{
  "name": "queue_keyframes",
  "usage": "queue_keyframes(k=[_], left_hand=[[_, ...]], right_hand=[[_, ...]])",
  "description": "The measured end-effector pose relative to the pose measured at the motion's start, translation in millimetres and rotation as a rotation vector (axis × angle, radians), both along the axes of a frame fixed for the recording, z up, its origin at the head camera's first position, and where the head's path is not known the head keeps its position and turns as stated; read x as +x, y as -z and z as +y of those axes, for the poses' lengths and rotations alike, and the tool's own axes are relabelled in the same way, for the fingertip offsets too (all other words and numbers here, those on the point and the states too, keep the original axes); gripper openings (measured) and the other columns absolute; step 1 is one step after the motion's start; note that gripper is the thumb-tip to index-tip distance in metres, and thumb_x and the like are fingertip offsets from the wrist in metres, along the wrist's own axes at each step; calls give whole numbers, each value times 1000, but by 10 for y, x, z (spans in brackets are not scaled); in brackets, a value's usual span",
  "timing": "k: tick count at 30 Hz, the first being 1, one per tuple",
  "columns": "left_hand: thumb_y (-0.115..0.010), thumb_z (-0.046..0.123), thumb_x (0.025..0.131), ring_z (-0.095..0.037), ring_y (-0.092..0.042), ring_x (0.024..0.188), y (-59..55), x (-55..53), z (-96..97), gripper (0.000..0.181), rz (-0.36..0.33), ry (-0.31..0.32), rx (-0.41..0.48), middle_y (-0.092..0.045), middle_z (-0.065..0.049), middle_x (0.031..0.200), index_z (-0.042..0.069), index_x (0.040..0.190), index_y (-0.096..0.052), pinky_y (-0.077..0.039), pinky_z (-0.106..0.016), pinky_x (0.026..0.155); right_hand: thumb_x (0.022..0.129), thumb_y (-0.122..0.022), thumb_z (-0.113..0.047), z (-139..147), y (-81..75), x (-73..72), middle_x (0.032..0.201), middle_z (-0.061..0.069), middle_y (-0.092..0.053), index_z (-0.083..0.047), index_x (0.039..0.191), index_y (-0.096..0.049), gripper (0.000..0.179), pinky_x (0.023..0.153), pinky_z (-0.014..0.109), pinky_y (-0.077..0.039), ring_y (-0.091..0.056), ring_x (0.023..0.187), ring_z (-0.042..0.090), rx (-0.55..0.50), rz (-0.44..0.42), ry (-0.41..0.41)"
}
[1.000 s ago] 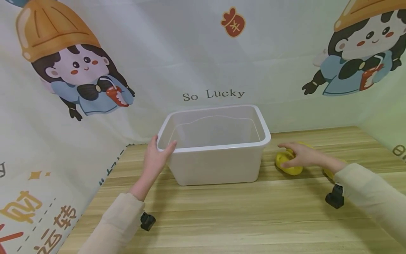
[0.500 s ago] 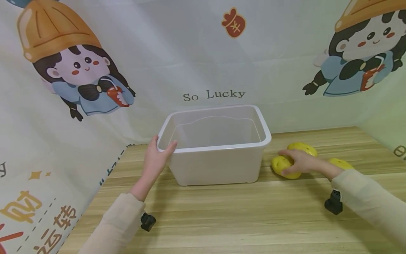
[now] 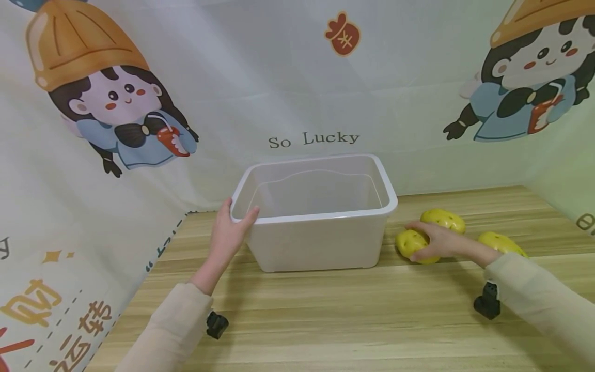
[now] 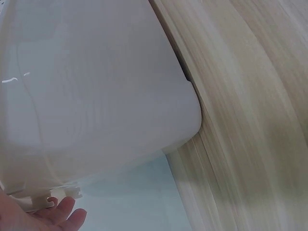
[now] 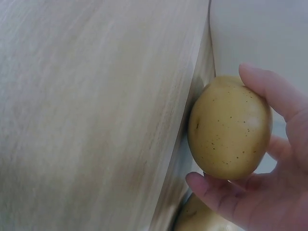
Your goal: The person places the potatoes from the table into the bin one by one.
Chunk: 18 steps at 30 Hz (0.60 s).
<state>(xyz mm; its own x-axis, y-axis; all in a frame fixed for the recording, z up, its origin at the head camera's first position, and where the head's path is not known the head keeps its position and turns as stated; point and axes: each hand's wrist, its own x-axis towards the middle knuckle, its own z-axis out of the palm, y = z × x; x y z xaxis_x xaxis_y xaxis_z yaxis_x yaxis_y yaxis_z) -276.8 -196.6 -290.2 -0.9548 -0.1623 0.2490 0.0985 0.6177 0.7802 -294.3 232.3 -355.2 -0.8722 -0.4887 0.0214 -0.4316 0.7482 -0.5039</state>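
A white plastic storage bin (image 3: 321,243) stands upright near the back wall. At its front left corner my left hand (image 3: 228,232) grips the rim, thumb near the front edge; the left wrist view shows curled fingers (image 4: 65,214) beneath the lip. To the right of the bin, my right hand (image 3: 439,242) holds a yellow potato (image 3: 409,244) low at the table. In the right wrist view the thumb lies on one end of this potato (image 5: 231,127) and the fingers are at the other end. A second potato (image 3: 443,219) lies just behind the right hand.
Another potato (image 3: 499,242) lies farther right, partly hidden by the right sleeve (image 3: 534,289). All stand on a wood-grain table (image 3: 325,320). A printed cloth (image 3: 297,77) hangs behind and along the sides. A small black device (image 3: 488,302) hangs below the right cuff, another (image 3: 216,324) below the left.
My right hand has closed round the front potato, which has shifted slightly left. The potatoes behind and to the right show more fully. The left hand and bin have stayed put.
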Motion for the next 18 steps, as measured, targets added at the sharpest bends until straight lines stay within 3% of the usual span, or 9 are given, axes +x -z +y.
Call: queue_keyframes(k=[18], left_hand=[[-57, 44, 86, -36, -42, 119, 23, -5, -8, 80, 9, 1, 4, -38, -23, 137, -1, 142, -22, -37, -49, 98]], right_hand=[[71, -72, -25, 1, -17, -4, 122, 31, -49, 6, 127, -43, 71, 86, 54, -41, -47, 109, 41, -15, 15, -5]])
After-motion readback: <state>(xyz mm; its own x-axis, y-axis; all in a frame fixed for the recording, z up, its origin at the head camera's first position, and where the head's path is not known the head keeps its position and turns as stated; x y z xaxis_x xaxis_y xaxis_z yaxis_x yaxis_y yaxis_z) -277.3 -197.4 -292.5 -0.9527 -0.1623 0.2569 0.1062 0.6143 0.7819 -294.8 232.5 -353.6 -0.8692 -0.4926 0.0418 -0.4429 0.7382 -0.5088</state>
